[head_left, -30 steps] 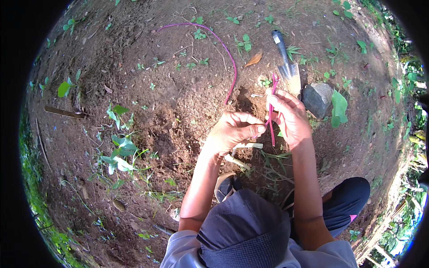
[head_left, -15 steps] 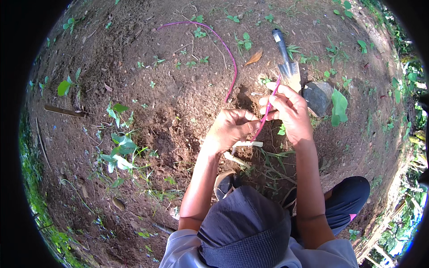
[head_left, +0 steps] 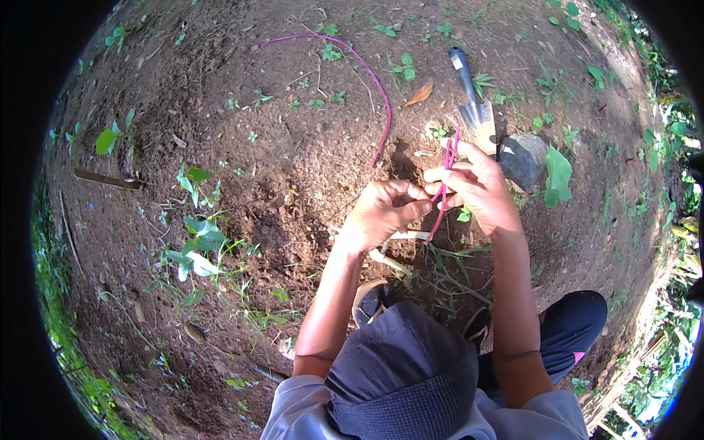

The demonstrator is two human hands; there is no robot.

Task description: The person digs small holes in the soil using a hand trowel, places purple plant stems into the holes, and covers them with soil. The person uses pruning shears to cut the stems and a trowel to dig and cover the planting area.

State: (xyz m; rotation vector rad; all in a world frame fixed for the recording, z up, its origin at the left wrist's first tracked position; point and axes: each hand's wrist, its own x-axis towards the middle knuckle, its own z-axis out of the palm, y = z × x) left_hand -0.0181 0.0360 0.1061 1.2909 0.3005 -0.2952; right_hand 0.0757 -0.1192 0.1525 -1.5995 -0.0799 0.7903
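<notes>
A short length of pink wire [head_left: 441, 192], thin and bent into strands that cross, is held up between my hands over the soil. My right hand [head_left: 473, 187] pinches it between thumb and fingers, with one end rising past the fingertips and another part slanting down below them. Close beside it, my left hand [head_left: 389, 211] has thumb and forefinger pinched at a strand of the same wire. Under my left hand lie pruning shears [head_left: 392, 262] with cream handles and a spring; their blades are hidden.
A longer pink wire [head_left: 381, 95] curves over the ground ahead. A hand trowel [head_left: 469, 92] with a dark handle lies at the far right, beside a grey rock [head_left: 522, 158]. A flat brown stick [head_left: 106, 180] lies left, and leafy weeds [head_left: 198, 246] grow nearer.
The single slanting strand now shows as crossing strands in my right fingers. Its lower end has come away from my left fingertips and hangs free, while my left hand pinches a bent part.
</notes>
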